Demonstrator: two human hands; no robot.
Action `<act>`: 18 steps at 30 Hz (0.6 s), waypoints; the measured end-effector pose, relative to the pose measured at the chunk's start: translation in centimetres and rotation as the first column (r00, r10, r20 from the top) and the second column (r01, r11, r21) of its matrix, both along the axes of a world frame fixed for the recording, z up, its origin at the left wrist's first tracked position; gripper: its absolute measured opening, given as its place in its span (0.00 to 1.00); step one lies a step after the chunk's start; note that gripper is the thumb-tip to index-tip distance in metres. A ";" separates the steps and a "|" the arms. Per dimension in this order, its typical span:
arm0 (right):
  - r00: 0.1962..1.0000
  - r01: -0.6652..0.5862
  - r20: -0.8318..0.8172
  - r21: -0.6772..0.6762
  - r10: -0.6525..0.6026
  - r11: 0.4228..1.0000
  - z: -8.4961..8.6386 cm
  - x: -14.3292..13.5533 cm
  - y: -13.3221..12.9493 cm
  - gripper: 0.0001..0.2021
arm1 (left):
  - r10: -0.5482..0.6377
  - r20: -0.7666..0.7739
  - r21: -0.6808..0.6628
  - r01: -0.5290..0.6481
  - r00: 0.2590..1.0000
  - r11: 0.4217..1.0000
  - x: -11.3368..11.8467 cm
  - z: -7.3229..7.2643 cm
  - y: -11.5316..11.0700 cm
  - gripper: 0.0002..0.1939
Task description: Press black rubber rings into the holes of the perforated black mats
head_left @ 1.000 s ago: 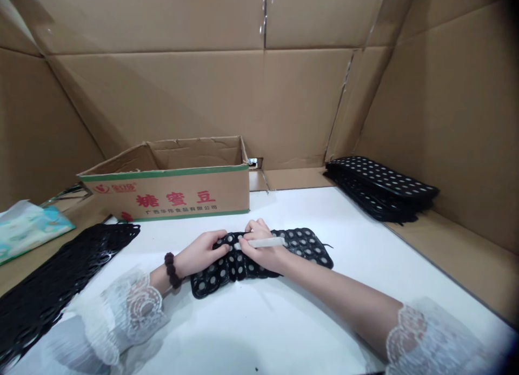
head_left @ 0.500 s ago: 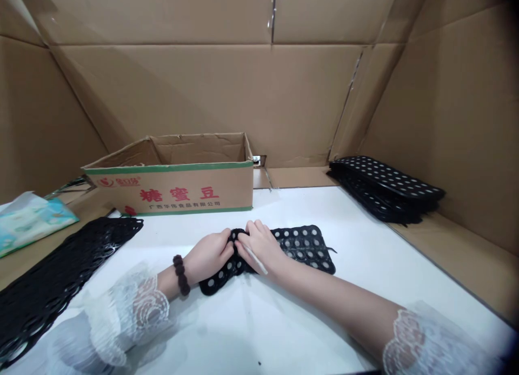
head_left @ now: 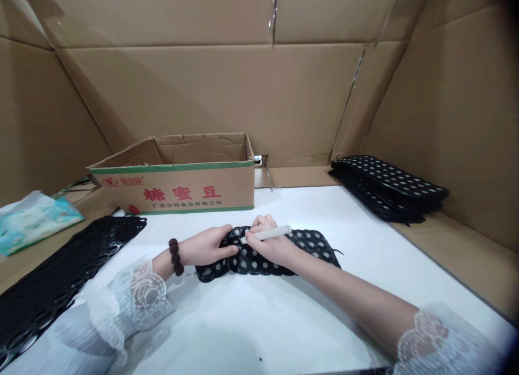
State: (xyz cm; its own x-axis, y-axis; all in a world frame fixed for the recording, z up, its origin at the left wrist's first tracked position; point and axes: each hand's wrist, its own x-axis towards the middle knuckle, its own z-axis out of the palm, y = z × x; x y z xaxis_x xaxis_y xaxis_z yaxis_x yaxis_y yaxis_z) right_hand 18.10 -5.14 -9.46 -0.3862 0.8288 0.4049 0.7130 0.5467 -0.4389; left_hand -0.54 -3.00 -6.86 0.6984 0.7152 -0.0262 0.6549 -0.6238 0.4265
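On the white table lies a black sheet [head_left: 318, 246] dotted with rows of pale round spots, its left part bunched up. My left hand [head_left: 206, 247] pinches that raised part between thumb and fingers. In my right hand [head_left: 274, 249] is a white pen-shaped tool [head_left: 276, 232], held like a pen over the sheet. Its tip points left at a spot close to my left thumb. The right hand and forearm hide the sheet's middle. A thin black thread or tail sticks out at the sheet's right end.
Behind my hands stands an open cardboard box [head_left: 170, 188] with red lettering. Black ring-patterned material [head_left: 68, 267] lies along the left, beside a tissue pack [head_left: 40, 221]. At the back right is a stack of black spotted sheets [head_left: 389, 185]. Cardboard walls [head_left: 211, 93] enclose the table.
The white tool has swung from lying along my right hand to a pen-like hold at the sheet. My left hand's grip has loosened and flattened, and the sheet is less bunched.
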 end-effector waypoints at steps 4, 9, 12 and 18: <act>0.995 -0.079 -0.048 0.072 0.083 0.994 -0.2 0.2 -0.5 0.17 | -0.004 -0.065 -0.092 -0.002 0.998 0.996 -0.1 0.6 -0.1 0.11; 0.982 -0.097 -0.143 0.189 0.125 0.977 -0.3 0.3 -1.8 0.08 | 0.066 -0.072 -0.069 -0.071 0.995 0.995 0.2 0.4 -0.4 0.11; 0.977 -0.131 -0.169 0.019 0.132 0.991 -0.7 -0.1 -2.1 0.10 | 0.090 -0.074 -0.078 -0.096 0.993 0.992 0.1 0.4 -0.4 0.11; 0.988 -0.058 -0.151 -0.165 0.033 0.985 -1.3 -0.6 -1.5 0.15 | 0.093 -0.102 -0.232 -0.114 0.990 0.966 -0.2 0.7 0.1 0.11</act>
